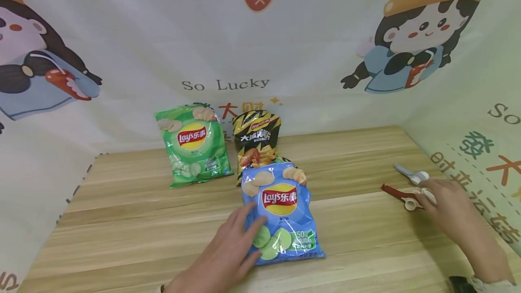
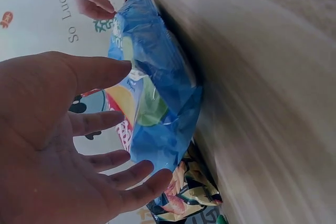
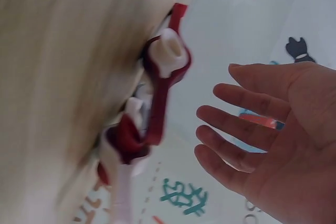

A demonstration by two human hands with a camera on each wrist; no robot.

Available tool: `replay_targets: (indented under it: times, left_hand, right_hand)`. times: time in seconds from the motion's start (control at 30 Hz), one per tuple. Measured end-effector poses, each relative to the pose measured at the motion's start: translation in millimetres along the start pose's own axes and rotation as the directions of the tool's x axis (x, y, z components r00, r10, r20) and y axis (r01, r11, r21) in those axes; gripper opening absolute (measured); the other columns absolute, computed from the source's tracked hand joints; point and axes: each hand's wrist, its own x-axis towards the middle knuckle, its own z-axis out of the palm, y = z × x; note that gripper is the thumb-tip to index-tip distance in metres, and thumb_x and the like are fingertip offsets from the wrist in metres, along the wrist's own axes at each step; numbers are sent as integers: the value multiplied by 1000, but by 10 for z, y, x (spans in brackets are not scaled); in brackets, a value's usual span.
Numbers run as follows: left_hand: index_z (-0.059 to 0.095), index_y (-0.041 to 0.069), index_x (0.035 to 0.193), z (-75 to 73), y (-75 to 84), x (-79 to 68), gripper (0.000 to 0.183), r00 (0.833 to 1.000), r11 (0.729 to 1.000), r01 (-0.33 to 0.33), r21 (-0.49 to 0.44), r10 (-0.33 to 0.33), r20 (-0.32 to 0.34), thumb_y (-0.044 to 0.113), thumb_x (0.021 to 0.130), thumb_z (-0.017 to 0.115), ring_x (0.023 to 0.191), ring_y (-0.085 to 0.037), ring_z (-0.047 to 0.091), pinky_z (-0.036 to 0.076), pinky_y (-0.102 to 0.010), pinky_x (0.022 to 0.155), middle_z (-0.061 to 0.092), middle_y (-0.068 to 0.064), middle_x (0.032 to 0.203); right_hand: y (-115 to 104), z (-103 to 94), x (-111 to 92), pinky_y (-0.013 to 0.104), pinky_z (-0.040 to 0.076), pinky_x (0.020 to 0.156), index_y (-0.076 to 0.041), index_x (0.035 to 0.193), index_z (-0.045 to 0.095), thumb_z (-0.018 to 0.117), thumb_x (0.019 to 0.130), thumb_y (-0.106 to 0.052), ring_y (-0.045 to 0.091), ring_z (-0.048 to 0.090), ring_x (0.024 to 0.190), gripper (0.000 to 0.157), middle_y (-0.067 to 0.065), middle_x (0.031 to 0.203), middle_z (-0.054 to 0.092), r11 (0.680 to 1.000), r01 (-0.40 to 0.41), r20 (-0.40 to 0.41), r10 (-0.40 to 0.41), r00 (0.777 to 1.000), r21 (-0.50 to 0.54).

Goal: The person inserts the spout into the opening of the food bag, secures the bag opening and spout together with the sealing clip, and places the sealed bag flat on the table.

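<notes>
A blue Lay's chip bag (image 1: 281, 200) lies on the wooden table in front of me. My left hand (image 1: 225, 250) is at its lower left edge, fingers spread and loosely bent. In the left wrist view the palm of that hand (image 2: 68, 145) faces the crinkled bag (image 2: 157, 98); contact cannot be told. On the right, my right hand (image 1: 452, 207) hovers by several long clips. One red clip (image 1: 396, 192) has a round cream spout, and a grey-and-white clip (image 1: 411, 174) lies behind it. The right wrist view shows relaxed fingers apart from the red clip (image 3: 167, 72).
Behind the blue bag, a black-and-yellow chip bag (image 1: 257, 137) leans against the printed backdrop cloth (image 1: 309, 58). A green Lay's bag (image 1: 193, 148) stands to its left. The cloth also walls the table's right side, close to the clips.
</notes>
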Motion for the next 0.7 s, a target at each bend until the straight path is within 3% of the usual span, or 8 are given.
replay_targets:
  times: [0.1,0.2,0.33,0.4,0.57,0.7]
  left_hand:
    - [44,15,149,19,-2,2,60,1000,1000,-1,-2,1,27,38,97,63,145,-35,27,35,-55,111,20,-13,162]
    - [45,15,149,23,-9,8,59,1000,1000,-7,4,7,28,39,98,62,144,-34,28,36,-55,110,21,-13,161]
    - [48,13,147,10,-9,14,58,999,998,-39,43,40,-25,37,97,64,142,-35,30,37,-55,109,24,-15,160]
    - [50,12,145,-1,-1,32,56,997,996,-55,69,59,-59,35,96,65,141,-35,33,39,-54,108,26,-16,158]
    - [53,14,142,-53,71,140,50,990,993,-80,85,89,-113,33,97,64,139,-34,35,38,-54,108,29,-14,158]
    - [54,15,141,-78,154,245,47,978,990,-118,79,129,-164,31,97,63,140,-32,35,36,-55,109,32,-11,157]
  right_hand:
    - [71,31,-39,63,43,79,13,95,68,79,77,3,53,61,84,23,35,93,66,1000,0,1,0,1000,-17]
    - [125,27,-76,67,41,74,10,95,70,79,78,-2,56,58,87,23,34,94,66,996,-73,50,76,996,-51]
    - [158,-20,-92,74,36,74,5,100,71,76,84,-10,61,50,99,22,33,106,65,973,-208,170,223,960,-102]
    - [167,-39,-92,76,33,77,4,99,71,73,86,-11,62,47,103,20,33,109,63,966,-237,203,254,946,-104]
    - [173,-46,-115,79,32,79,-2,90,74,72,88,-17,63,46,106,16,32,112,63,970,-217,197,234,952,-108]
    - [156,-42,-141,83,28,84,-8,80,74,78,84,-22,65,41,113,15,37,121,57,975,-189,234,212,949,-114]
